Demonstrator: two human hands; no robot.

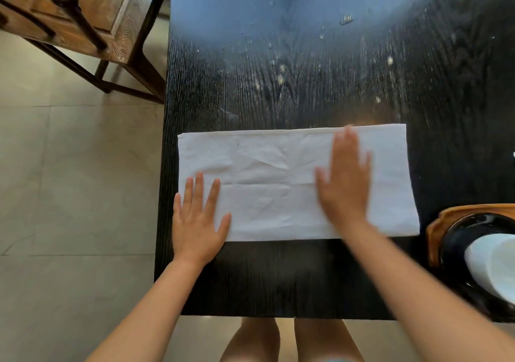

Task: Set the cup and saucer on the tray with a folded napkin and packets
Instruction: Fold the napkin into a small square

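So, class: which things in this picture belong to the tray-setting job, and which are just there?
Job: white napkin; wooden tray; black saucer; white cup; left hand; right hand.

Not part: black table; wooden chair.

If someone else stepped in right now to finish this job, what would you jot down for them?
Left hand: flat and open, pinning the napkin's near left corner.
Right hand: flat and open, blurred, on the napkin's right half.
White napkin: folded into a long strip on the black table.
Wooden tray at the right edge holds a dark saucer and white cup, both partly out of frame.
No packets in view.
Left: finish folding, put the napkin on the tray, find and add packets.
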